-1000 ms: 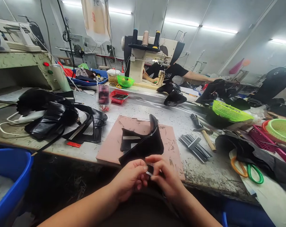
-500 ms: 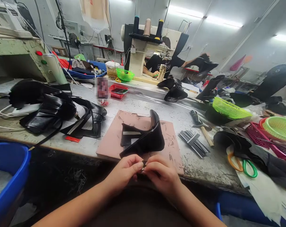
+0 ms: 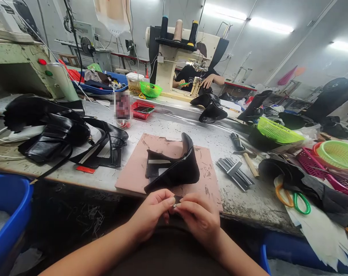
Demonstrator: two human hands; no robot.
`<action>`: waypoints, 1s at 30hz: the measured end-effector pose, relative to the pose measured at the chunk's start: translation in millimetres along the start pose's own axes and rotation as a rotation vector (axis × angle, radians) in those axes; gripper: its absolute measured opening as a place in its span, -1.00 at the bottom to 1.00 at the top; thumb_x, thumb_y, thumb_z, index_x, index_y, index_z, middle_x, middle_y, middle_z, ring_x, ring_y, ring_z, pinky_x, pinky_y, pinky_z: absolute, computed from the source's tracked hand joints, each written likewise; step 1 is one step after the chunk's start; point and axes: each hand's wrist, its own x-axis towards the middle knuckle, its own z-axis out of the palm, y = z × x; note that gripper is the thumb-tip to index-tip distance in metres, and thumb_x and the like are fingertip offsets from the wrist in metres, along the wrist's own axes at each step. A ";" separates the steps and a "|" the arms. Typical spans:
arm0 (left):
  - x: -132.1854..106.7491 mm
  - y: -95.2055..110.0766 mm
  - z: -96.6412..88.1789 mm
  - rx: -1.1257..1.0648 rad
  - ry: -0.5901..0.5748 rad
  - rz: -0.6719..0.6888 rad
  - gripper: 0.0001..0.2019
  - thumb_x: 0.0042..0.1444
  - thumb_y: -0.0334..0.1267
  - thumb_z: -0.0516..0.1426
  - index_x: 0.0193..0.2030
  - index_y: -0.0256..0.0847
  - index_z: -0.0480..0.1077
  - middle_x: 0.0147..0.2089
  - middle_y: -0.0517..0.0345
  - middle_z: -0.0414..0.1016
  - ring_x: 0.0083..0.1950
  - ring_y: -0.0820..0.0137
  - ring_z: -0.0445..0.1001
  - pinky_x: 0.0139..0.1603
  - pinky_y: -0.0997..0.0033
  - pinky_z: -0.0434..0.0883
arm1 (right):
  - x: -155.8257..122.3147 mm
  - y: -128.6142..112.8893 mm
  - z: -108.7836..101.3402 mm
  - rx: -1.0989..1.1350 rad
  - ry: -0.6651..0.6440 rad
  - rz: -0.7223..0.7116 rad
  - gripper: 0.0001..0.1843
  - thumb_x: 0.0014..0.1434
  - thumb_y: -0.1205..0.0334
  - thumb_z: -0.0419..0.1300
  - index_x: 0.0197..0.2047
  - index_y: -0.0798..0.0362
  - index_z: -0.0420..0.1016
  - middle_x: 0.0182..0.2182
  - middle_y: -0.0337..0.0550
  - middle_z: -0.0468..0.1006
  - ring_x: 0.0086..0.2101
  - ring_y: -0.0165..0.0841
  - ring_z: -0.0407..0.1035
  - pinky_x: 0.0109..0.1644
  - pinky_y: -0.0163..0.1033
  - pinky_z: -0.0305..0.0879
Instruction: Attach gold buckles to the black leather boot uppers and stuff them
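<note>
My left hand (image 3: 152, 214) and my right hand (image 3: 198, 216) meet at the table's near edge, fingertips pinched together on a small dark strip (image 3: 177, 200) with a pale end. Just beyond them a black leather shoe upper (image 3: 176, 170) stands folded on a pink cutting board (image 3: 139, 168). A bundle of thin black strips (image 3: 234, 172) lies to the right of the board. Most of what the fingers pinch is hidden.
Black leather pieces (image 3: 55, 134) pile at the left. A hammer (image 3: 245, 157), scissors with orange and green handles (image 3: 293, 199) and green baskets (image 3: 277, 132) lie at the right. A blue tub (image 3: 7, 214) stands lower left. Across the table a person works at a sewing machine (image 3: 179, 57).
My hands stayed pinched together and shifted slightly nearer the table edge. The person at the sewing machine lowered the raised black piece and brought both hands to the machine.
</note>
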 end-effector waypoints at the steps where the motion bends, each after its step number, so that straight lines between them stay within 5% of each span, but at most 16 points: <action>1: 0.1 -0.2 0.1 0.005 0.006 0.004 -0.63 -0.23 -0.02 0.29 -0.51 -0.30 0.31 -0.57 0.27 0.28 -0.56 0.60 0.16 -0.60 0.64 0.14 | -0.4 0.2 0.6 -0.012 -0.013 0.004 -0.88 0.08 0.50 0.16 -0.38 0.10 0.43 -0.46 -0.14 0.44 -0.45 -0.41 0.34 -0.42 -0.33 0.35; 10: 2.4 -5.0 -0.1 -0.028 -0.004 -0.023 -0.68 -0.17 -0.07 0.25 -0.53 -0.27 0.27 -0.58 0.26 0.31 -0.58 0.59 0.21 -0.62 0.63 0.15 | -0.9 6.0 -1.0 0.097 -0.110 0.084 -0.87 0.12 0.44 0.10 -0.42 0.04 0.34 -0.44 -0.16 0.39 -0.40 -0.37 0.31 -0.35 -0.27 0.32; 13: 3.6 -2.8 -5.0 0.035 0.007 -0.019 -0.73 -0.18 -0.15 0.23 -0.55 -0.25 0.22 -0.58 0.25 0.34 -0.57 0.55 0.28 -0.60 0.61 0.20 | -2.5 6.3 -7.8 0.510 -0.101 0.335 -0.87 0.17 0.21 0.12 -0.41 -0.02 0.26 -0.33 -0.16 0.44 -0.30 -0.33 0.37 -0.20 -0.17 0.36; 15: 1.0 3.9 -13.6 0.098 0.038 0.026 -0.74 -0.21 -0.27 0.21 -0.60 -0.24 0.15 -0.60 0.29 0.33 -0.60 0.57 0.28 -0.60 0.61 0.21 | -6.2 8.5 -14.4 0.877 -0.058 0.528 -0.82 0.21 0.09 0.07 -0.38 -0.05 0.19 -0.43 -0.27 0.44 -0.40 -0.39 0.39 -0.18 -0.14 0.37; 17: -6.3 15.8 -28.1 0.135 0.106 0.094 -0.71 -0.25 -0.36 0.19 -0.63 -0.22 0.07 -0.60 0.35 0.31 -0.64 0.60 0.25 -0.62 0.62 0.19 | -12.8 14.4 -22.2 1.083 -0.006 0.651 -0.84 0.22 0.07 0.05 -0.34 -0.08 0.17 -0.62 -0.42 0.29 -0.60 -0.48 0.28 -0.35 -0.26 0.39; 19: -17.6 31.2 -48.5 0.165 0.245 0.178 -0.73 -0.28 -0.39 0.20 -0.59 -0.20 0.11 -0.56 0.38 0.34 -0.63 0.59 0.27 -0.63 0.62 0.21 | -19.9 23.4 -30.3 1.018 -0.021 0.747 -0.86 0.21 0.07 0.07 -0.28 -0.09 0.21 -0.68 -0.46 0.19 -0.69 -0.53 0.16 -0.55 -0.42 0.27; 21: -30.0 46.1 -72.3 0.213 0.457 0.286 -0.74 -0.31 -0.36 0.25 -0.43 -0.17 0.28 -0.53 0.36 0.39 -0.60 0.55 0.31 -0.60 0.60 0.27 | -23.6 32.6 -37.9 0.785 -0.238 0.807 -0.82 0.21 0.04 0.05 -0.25 -0.04 0.30 -0.64 -0.38 0.31 -0.67 -0.52 0.22 -0.60 -0.44 0.22; 25: -41.3 57.3 -111.9 0.184 0.752 0.357 -0.67 -0.37 -0.31 0.30 -0.36 -0.20 0.39 -0.55 0.33 0.44 -0.56 0.52 0.36 -0.53 0.59 0.34 | -9.6 40.1 -40.8 0.399 -0.928 0.536 -0.72 0.23 0.13 0.02 -0.29 0.05 0.51 -0.29 -0.07 0.56 -0.23 -0.29 0.46 -0.18 -0.21 0.40; 27: -35.2 49.8 -119.9 0.172 0.757 0.335 -0.76 -0.23 -0.31 0.26 -0.35 -0.23 0.40 -0.49 0.34 0.48 -0.50 0.54 0.41 -0.45 0.61 0.35 | 6.5 38.2 -30.4 0.316 -0.906 0.351 -0.76 0.23 0.21 0.03 -0.21 0.04 0.51 -0.24 -0.07 0.57 -0.16 -0.29 0.43 -0.09 -0.21 0.38; 30: -14.8 28.8 -115.0 0.149 0.617 0.242 -0.83 -0.16 -0.33 0.23 -0.35 -0.25 0.41 -0.46 0.32 0.52 -0.44 0.50 0.48 -0.38 0.60 0.37 | 33.7 35.1 -1.8 0.077 -0.604 0.101 -0.75 0.22 0.30 0.03 -0.07 0.09 0.42 -0.13 -0.02 0.51 -0.13 -0.28 0.38 -0.06 -0.14 0.35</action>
